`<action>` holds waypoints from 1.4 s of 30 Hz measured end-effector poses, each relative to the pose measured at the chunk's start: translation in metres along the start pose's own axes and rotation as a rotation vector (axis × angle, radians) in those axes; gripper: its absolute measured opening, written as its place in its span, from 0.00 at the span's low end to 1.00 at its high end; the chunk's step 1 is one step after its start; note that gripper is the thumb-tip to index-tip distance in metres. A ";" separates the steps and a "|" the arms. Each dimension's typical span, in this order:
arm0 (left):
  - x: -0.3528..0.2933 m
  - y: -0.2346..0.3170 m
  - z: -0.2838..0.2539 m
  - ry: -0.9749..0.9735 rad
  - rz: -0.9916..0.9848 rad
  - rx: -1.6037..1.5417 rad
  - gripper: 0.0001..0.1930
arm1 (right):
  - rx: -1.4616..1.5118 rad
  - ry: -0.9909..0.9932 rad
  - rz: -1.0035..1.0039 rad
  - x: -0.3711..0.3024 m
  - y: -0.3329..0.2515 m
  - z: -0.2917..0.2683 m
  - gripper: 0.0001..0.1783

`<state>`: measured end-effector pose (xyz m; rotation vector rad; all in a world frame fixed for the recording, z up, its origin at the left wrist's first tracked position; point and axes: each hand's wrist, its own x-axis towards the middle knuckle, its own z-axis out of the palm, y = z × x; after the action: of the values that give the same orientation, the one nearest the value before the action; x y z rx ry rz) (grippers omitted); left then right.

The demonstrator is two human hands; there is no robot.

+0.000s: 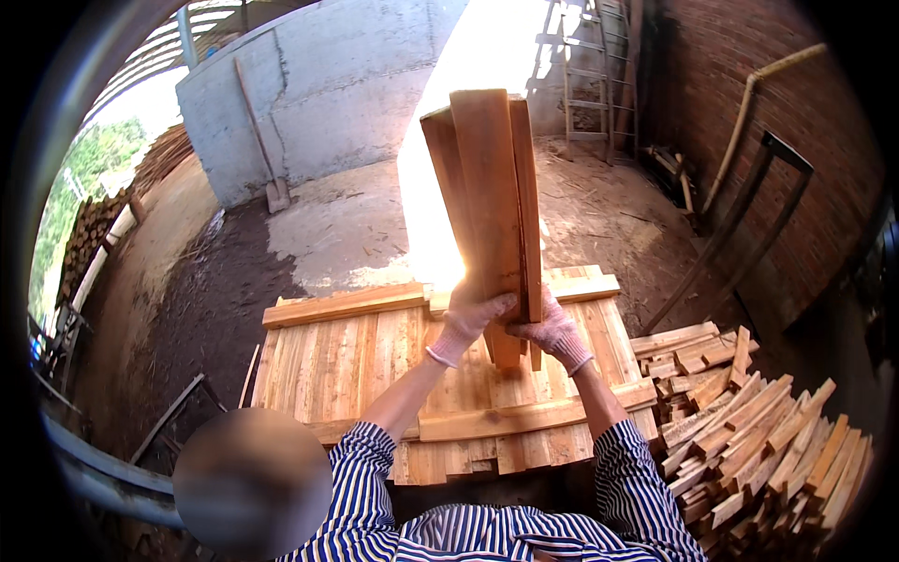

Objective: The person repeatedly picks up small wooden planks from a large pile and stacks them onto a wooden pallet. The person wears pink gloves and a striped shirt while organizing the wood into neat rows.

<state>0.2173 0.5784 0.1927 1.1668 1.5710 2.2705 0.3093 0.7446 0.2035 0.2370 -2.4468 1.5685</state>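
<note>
Both my hands wear pale pinkish work gloves and grip a bundle of wooden boards (pixel 489 187) near its lower end. The boards stand upright, pressed face to face, with their tops slightly fanned. My left hand (pixel 470 323) wraps the left side, and my right hand (pixel 554 332) clasps the right side. Under them lies a layer of planks (pixel 328 365) set side by side, with crosswise boards (pixel 506 419) along its near and far edges. Whether the bundle's lower end touches the planks, I cannot tell.
A heap of short wooden pieces (pixel 758 440) lies at the right. A shovel (pixel 257 136) leans on the grey wall (pixel 346 84). A ladder (pixel 587 75) stands at the back, and a dark metal frame (pixel 740 229) leans by the brick wall. A blurred round patch hides the lower left.
</note>
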 end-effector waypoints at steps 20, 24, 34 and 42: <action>-0.206 0.222 -0.354 0.449 -0.982 0.205 0.30 | 0.085 -0.627 0.163 0.061 -0.163 0.357 0.63; -0.238 0.192 -0.419 0.433 -1.162 0.398 0.36 | 0.162 -0.754 -0.013 0.035 -0.162 0.338 0.59; -0.011 0.064 -0.308 -0.037 -0.465 1.542 0.40 | 0.280 -0.297 0.211 -0.056 -0.083 0.127 0.47; 0.081 -0.078 0.212 -0.836 -0.416 0.268 0.33 | -0.071 0.894 0.460 -0.318 -0.007 -0.081 0.42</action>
<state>0.2789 0.8107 0.2001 1.4121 1.5575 1.1011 0.6250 0.8203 0.1552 -0.8997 -1.8679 1.2979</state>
